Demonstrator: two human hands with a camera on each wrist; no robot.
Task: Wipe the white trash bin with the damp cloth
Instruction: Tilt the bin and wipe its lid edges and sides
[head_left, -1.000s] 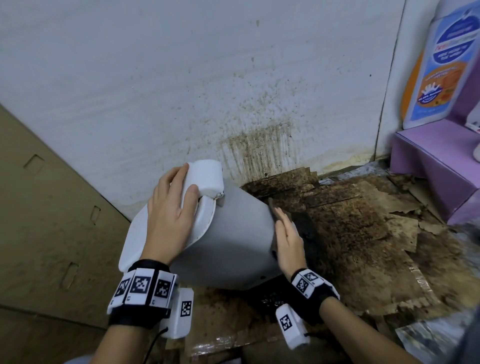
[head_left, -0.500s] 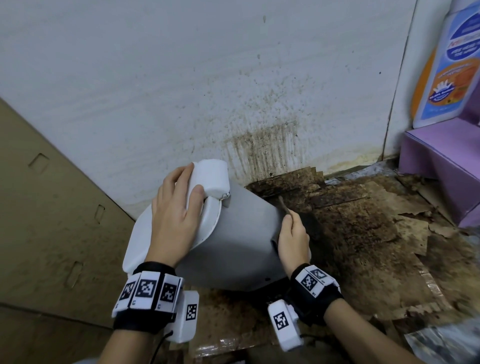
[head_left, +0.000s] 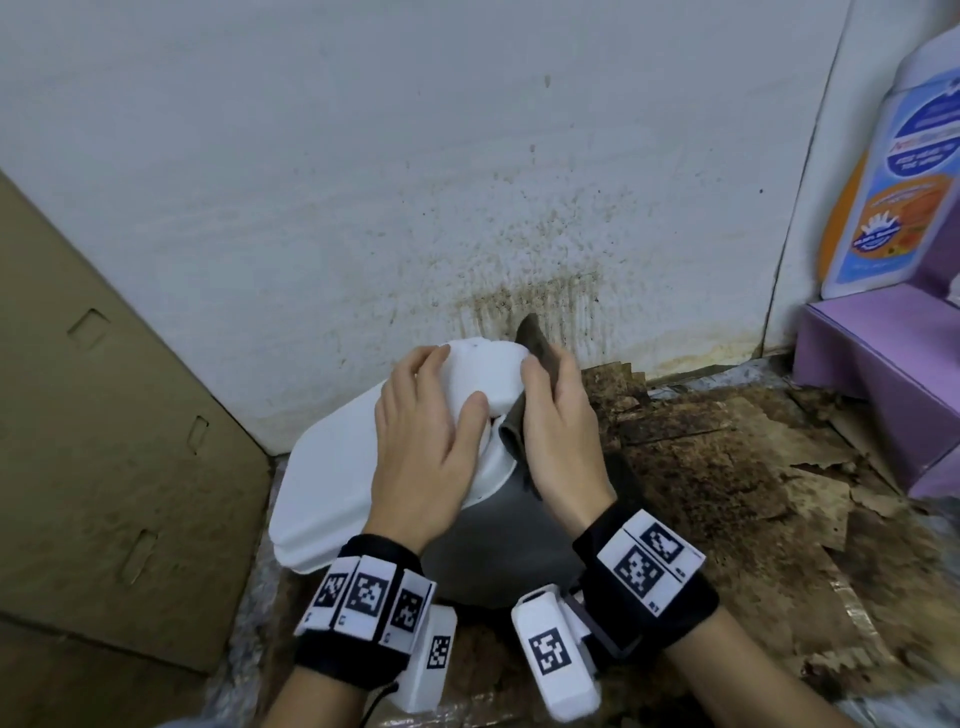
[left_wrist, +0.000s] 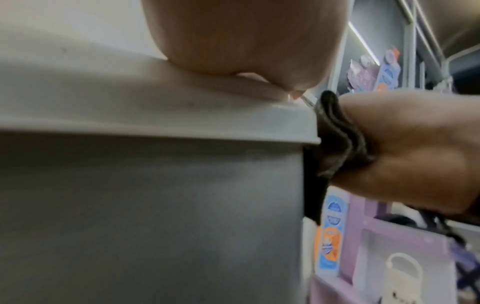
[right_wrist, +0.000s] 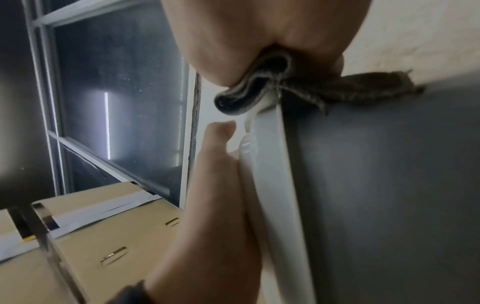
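Now, right hand (head_left: 558, 431): you pinch the dark folded damp cloth (head_left: 535, 358) against the bin's lid edge.
Left hand (head_left: 423, 441): flat, fingers relaxed on the smooth white plastic trash bin (head_left: 332, 483).

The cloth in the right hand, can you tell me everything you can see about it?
The cloth is a small, dark grey-brown rag, folded and bunched, with a fuzzy, frayed edge. One corner sticks up above the right hand, whose fingers pinch it. It is pressed against the bin where the white lid meets the grey body, beside the left hand. I cannot tell whether it is wet.
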